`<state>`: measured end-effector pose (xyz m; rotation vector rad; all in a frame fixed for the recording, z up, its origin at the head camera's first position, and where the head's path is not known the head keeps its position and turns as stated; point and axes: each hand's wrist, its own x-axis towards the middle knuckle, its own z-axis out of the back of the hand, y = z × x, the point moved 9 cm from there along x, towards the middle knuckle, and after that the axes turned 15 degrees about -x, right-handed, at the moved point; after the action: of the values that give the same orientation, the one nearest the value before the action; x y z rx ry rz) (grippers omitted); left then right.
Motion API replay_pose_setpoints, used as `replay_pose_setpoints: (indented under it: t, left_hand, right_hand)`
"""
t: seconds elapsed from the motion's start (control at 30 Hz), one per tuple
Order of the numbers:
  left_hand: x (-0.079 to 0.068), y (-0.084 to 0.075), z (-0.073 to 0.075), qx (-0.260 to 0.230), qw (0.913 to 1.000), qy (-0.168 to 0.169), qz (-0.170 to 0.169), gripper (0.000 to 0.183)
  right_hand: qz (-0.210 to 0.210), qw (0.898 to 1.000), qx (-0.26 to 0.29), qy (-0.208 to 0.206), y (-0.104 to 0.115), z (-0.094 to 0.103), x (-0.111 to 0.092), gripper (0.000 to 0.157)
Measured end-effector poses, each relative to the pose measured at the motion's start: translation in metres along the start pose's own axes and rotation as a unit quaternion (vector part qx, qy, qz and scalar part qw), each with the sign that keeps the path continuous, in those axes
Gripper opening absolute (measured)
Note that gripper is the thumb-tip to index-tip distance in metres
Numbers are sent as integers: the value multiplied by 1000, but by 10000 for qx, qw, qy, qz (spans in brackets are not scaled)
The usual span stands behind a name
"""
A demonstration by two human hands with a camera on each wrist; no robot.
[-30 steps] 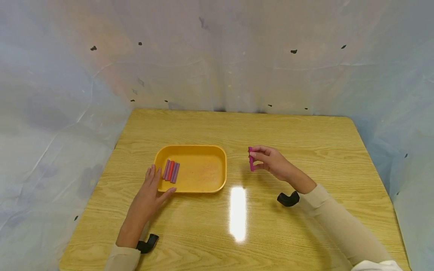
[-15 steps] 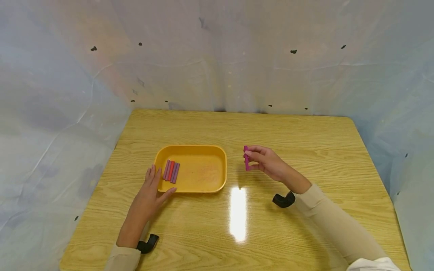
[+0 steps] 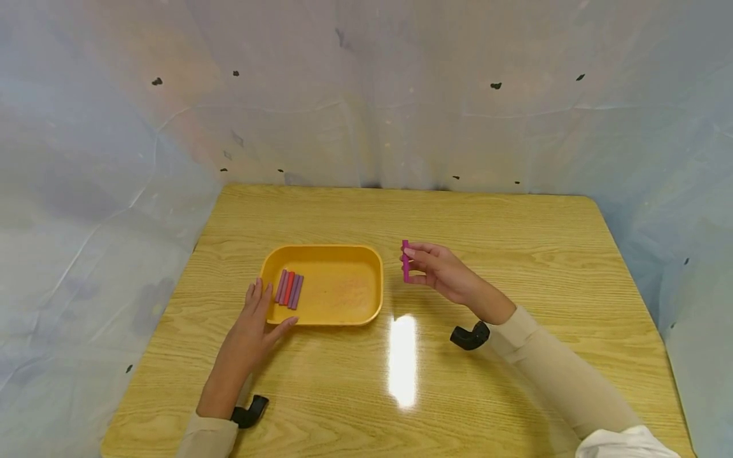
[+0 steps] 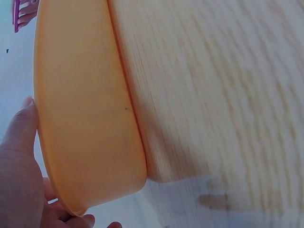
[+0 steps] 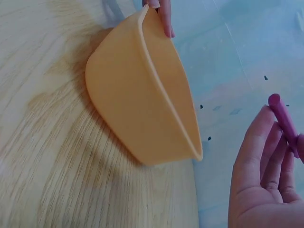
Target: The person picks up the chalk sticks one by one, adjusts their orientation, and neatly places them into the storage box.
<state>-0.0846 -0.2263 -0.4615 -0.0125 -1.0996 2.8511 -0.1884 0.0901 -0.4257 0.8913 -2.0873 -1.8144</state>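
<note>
A yellow-orange tray (image 3: 366, 299) stands on the table to the left of centre. My left hand (image 3: 252, 331) rests on its near left corner, fingers laid on the left rim and thumb on the near rim. Inside, at the left end, a red stick (image 3: 289, 289) lies in a row among several purple and mauve sticks (image 3: 296, 292). My right hand (image 3: 443, 270) pinches a magenta stick (image 3: 406, 272) between thumb and fingertips, upright in the head view, just right of the tray. In the right wrist view the magenta stick (image 5: 283, 116) has a round end.
The wood-grain table (image 3: 504, 235) runs right and front of the tray, with a bright reflection near its middle. Pale sheeting (image 3: 366, 127) with dark marks hangs behind and at both sides. A black curved piece sits at each wrist.
My right hand has moved left with the magenta stick, nearer to the tray's right rim, and slightly farther from me. The left hand, tray and sticks inside have stayed put.
</note>
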Motion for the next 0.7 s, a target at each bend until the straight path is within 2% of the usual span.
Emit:
replay_pose_setpoints:
  t: [0.2, 0.4, 0.7]
  left_hand:
    - [0, -4, 1, -1, 10000, 38, -61, 92]
    - [3, -7, 3, 390, 9988, 11, -288, 93]
    - [7, -5, 7, 755, 9962, 163, -405, 95]
  right_hand:
    - [-49, 10000, -8, 3, -1, -12, 7, 20]
    - [-153, 9998, -140, 32, -8, -25, 16, 29]
    - [-215, 9992, -125, 310, -17, -55, 33, 20]
